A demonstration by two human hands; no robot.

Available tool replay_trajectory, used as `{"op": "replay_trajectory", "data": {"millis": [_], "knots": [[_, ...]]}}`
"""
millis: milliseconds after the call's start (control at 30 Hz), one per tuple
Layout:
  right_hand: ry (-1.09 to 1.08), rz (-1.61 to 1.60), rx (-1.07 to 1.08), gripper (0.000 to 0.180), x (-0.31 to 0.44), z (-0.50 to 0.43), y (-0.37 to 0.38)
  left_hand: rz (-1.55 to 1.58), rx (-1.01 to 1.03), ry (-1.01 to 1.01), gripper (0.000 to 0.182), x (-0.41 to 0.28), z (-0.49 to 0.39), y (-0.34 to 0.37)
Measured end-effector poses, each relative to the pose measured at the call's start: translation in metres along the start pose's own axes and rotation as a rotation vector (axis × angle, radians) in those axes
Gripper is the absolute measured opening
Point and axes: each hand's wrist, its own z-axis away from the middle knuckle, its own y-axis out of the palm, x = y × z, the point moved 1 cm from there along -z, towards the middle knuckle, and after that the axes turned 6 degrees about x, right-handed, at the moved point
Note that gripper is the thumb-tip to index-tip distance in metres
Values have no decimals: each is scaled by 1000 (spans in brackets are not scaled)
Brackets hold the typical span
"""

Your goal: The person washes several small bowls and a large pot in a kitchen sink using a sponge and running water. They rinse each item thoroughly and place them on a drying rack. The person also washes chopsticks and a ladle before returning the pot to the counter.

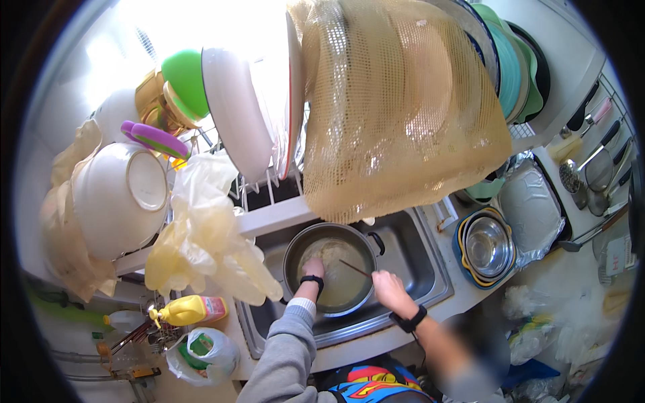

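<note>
A large metal pot with dark handles stands in the stainless steel sink, holding cloudy, yellowish liquid. My left hand reaches into the pot, its fingers dipped in the liquid beside some pale, soft-looking matter. Whether those fingers grip anything is hidden. Over the pot's right rim, my right hand is closed around thin dark sticks, apparently chopsticks, whose tips point into the pot. Both wrists wear dark bands.
A dish rack with plates under a tan mesh mat overhangs the sink's back. Pale rubber gloves dangle at its left. On the counter are a yellow pump bottle, a plastic bag, nested metal bowls and a foil-covered tray.
</note>
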Motion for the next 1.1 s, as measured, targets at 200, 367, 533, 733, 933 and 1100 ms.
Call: {"op": "replay_trajectory", "data": {"millis": [200,367,533,733,933,1100], "knots": [[64,-75,13,11,-9,23,-9,-238,255,42,35,-1,-40,76],[126,-85,24,15,1,29,-24,-11,80,-74,42,4,-38,86],[48,-7,-43,30,19,38,-37,-252,98,-36,40,3,-18,53],[-31,91,-71,40,23,33,-20,-28,-249,1,26,-4,40,-21],[-174,41,-65,35,11,46,-21,13,-493,149,20,4,136,-74],[-187,-10,-15,19,9,46,-43,225,-481,34,20,43,196,-83]]}}
